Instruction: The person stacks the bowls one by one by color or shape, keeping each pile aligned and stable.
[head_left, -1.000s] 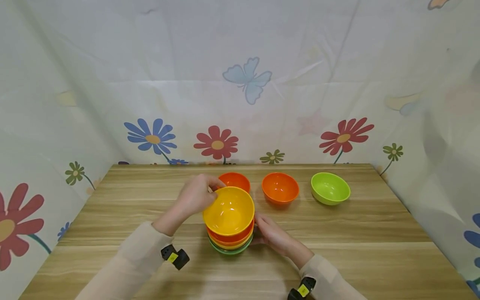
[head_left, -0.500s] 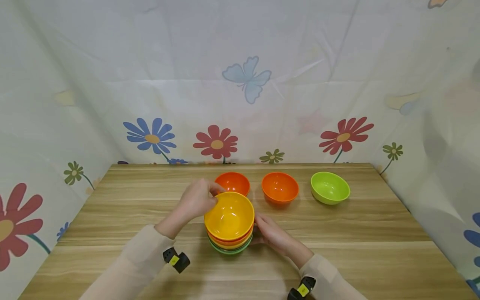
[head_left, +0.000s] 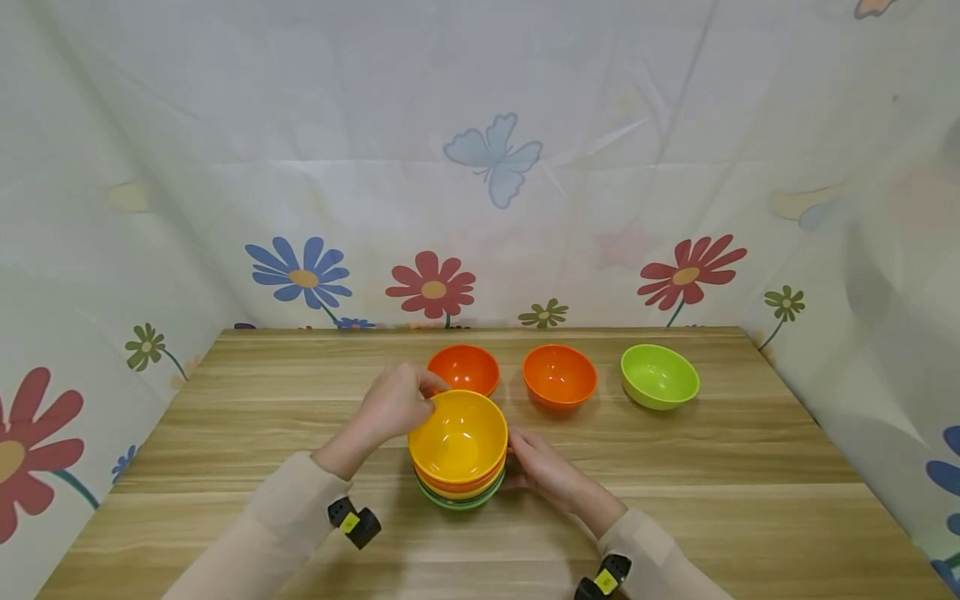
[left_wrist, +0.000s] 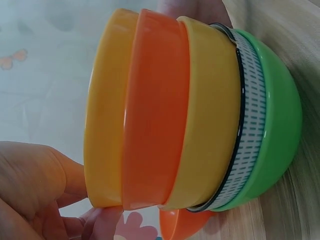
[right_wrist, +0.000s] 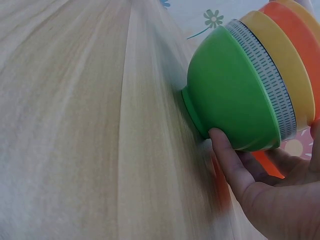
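In the head view a stack of bowls stands on the table. A yellow bowl [head_left: 459, 437] is on top. Below it are an orange bowl [left_wrist: 156, 110], another yellow bowl [left_wrist: 212, 112], a white-and-teal patterned bowl [left_wrist: 249, 115] with a dark rim, and a green bowl [right_wrist: 227, 92] at the bottom. My left hand [head_left: 392, 404] pinches the top yellow bowl's rim at its left far side. From the right, my right hand [head_left: 551, 473] cups the stack, its thumb low on the green bowl and its fingers farther round the side.
Behind the stack sits a red-orange bowl [head_left: 465, 367], partly covered by it. An orange bowl [head_left: 559, 375] and a lime green bowl [head_left: 660, 377] stand to its right in a row on the wooden table [head_left: 750, 517]. A flower-printed curtain [head_left: 480, 83] hangs behind.
The left hand has lowered the top yellow bowl into the orange one, so less orange shows beneath it and more of the red-orange bowl behind is visible. The right hand stays put.
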